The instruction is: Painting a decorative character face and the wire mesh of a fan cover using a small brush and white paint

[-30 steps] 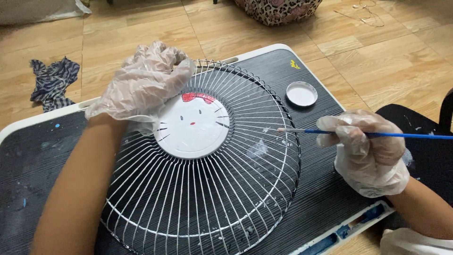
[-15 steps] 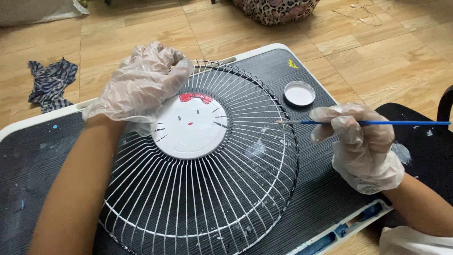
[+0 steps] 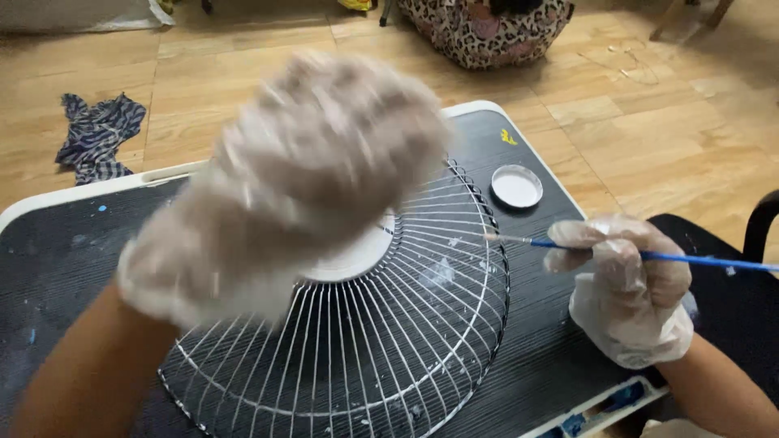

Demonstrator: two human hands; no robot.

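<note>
A white wire fan guard (image 3: 389,349) lies on a black table top (image 3: 535,357). Its white centre disc (image 3: 357,255) is mostly hidden behind my left hand (image 3: 300,178). That hand wears a clear plastic glove, is blurred, and is raised close to the camera above the guard, holding nothing that I can see. My right hand (image 3: 625,284), also gloved, grips a thin blue paintbrush (image 3: 698,259) at the guard's right side. The brush tip (image 3: 491,238) points left at the guard's rim.
A small round white lid (image 3: 517,186) sits on the table beyond the guard. A striped cloth (image 3: 97,134) lies on the wooden floor at the left. A leopard-print cushion (image 3: 487,28) is at the top. A black chair edge (image 3: 759,227) shows at the right.
My left hand has left the guard's top left edge and risen toward the camera, covering the disc. My right hand with the brush has stayed by the guard's right rim.
</note>
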